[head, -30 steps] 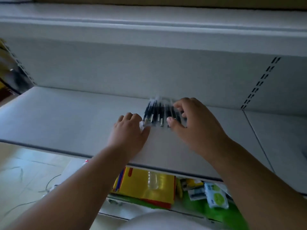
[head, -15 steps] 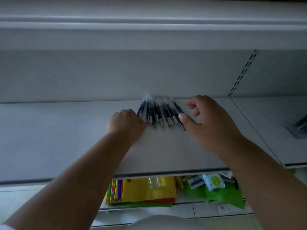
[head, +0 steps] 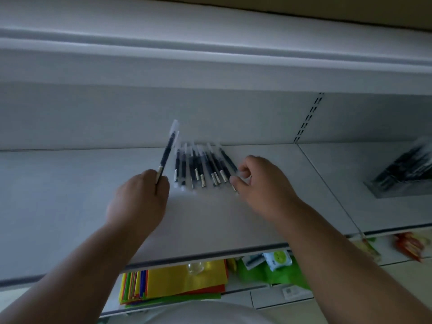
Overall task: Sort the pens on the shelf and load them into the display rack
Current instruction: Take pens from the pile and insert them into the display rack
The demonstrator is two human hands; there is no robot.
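Observation:
Several dark pens with clear caps (head: pixel 203 167) lie side by side on the white shelf (head: pixel 70 195), fanned out near the back wall. My left hand (head: pixel 140 199) is shut on one pen (head: pixel 167 155), lifted off the shelf with its capped end pointing up and away. My right hand (head: pixel 259 183) rests at the right end of the row, thumb and fingers pinched on the rightmost pen (head: pixel 228 160), which still lies on the shelf. A display rack (head: pixel 402 174) holding dark pens stands on the shelf at the far right, blurred.
A slotted upright (head: pixel 308 118) divides the back wall. Below the shelf edge lie coloured paper sheets (head: pixel 177 284), a green sheet (head: pixel 275 272) and small packets (head: pixel 278 259). Orange packets (head: pixel 411 246) sit at the lower right.
My left hand has picked one pen out of the row and raised it at the left. My right hand has closed in on the rightmost pen. The view has swung, bringing the rack in.

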